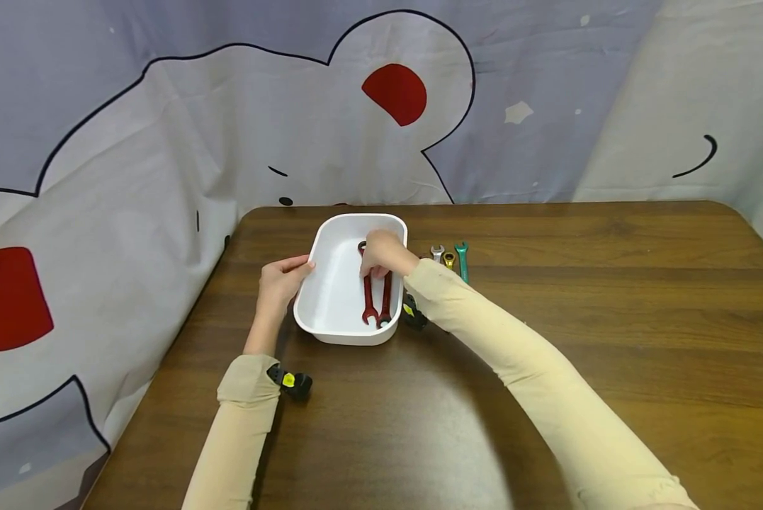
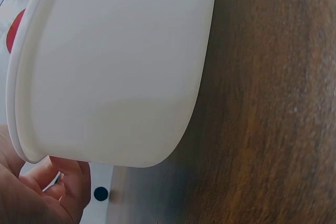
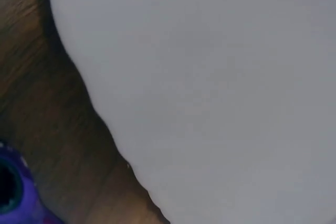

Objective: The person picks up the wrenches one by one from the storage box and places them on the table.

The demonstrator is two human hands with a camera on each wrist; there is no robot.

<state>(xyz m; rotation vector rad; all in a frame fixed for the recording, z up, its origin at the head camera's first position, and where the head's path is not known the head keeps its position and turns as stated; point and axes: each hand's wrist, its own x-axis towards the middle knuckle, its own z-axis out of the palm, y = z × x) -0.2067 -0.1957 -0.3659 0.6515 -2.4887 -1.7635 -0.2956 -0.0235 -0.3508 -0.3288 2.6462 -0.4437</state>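
A white plastic tub (image 1: 330, 297) sits on the table, holding red combination wrenches. One red wrench (image 1: 369, 301) lies lengthwise inside; a darker red wrench (image 1: 386, 297) lies beside it near the right wall. My left hand (image 1: 279, 283) pinches the tub's left rim; in the left wrist view, the left hand (image 2: 47, 192) has its thumb and fingers at the rim. My right hand (image 1: 383, 251) reaches over the right rim, its fingers curled down at the darker wrench, whose upper end it hides. The tub's outer wall (image 3: 199, 87) fills most of the right wrist view.
Right of the tub lie a silver wrench (image 1: 438, 253), a yellow wrench (image 1: 449, 261) and a green wrench (image 1: 462, 261), partly behind the right sleeve. A purple ring end (image 3: 18, 192) shows in the right wrist view. A printed curtain (image 1: 228, 127) hangs behind the table.
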